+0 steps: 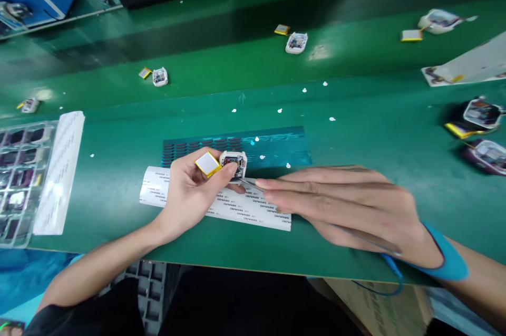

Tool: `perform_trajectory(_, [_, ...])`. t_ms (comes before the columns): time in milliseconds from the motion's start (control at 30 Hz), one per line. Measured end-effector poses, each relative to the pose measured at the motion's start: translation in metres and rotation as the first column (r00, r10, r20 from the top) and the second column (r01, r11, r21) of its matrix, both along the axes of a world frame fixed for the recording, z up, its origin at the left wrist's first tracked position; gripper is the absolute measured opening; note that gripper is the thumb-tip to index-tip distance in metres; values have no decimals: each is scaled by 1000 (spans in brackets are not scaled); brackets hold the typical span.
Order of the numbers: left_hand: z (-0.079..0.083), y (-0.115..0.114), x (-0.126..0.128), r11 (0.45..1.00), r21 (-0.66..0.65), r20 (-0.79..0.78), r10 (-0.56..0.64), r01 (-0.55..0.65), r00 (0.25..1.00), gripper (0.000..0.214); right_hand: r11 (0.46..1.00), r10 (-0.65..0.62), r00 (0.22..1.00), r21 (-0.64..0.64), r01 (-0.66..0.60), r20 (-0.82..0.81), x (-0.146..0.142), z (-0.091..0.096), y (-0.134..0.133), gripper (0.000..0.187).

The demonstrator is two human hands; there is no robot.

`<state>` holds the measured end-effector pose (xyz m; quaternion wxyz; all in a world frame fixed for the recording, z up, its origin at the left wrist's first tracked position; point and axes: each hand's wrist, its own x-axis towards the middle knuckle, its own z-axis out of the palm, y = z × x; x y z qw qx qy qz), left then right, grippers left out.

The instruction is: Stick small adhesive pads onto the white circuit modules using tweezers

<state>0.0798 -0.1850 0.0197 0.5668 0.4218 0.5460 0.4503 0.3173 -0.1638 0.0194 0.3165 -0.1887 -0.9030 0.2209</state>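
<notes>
One small white housing (234, 163) with an exposed circuit board is gripped in the left hand (190, 193), pinched between thumb and fingers just above the tabletop (356, 130). One flat battery cell (207, 163), silver with a yellow edge, sits against the left side of the housing and rests on the same fingers.

The left hand comes in from the lower left, forearm bare, wrist bent so the housing faces up. The right hand (340, 204) comes in from the lower right and lies nearly flat, fingers extended and close together, pointing left toward the housing. One thin metal tool (251, 184) (tweezers or a probe; motion blur hides which) projects from its fingertips, so the right hand is closed lightly on it, and the tip ends just below the housing. One blue wrist strap (446, 259) circles the right wrist.

Beneath both hands lie one white printed label strip (253, 209) and, behind it, one dark blue sheet (272, 146) of small slots.

Further units on the tabletop, counted: three white housings with yellow cells on the far belt, one at the far left edge, two dark ones at the right edge. One clear compartment tray (19, 178) stands at the left, with one white strip sheet (59, 172) touching its right side.
</notes>
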Motion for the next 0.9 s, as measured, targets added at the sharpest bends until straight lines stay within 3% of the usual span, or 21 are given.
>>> perform_trajectory(400, [-5,0,-3,1000,-5,-43,-14,13,999,25,999,17,1000,35,-17,-9,-1,-6,0,25])
perform_trajectory(633, [-4,1,-1,1000,11,-65,-4,4,998,27,999,33,999,11,-33,-25,-2,-8,0,31])
perform_trajectory(900, [-3,1,2,1000,7,-40,6,-6,999,14,1000,30,1000,8,-30,-1,0,-4,2,33])
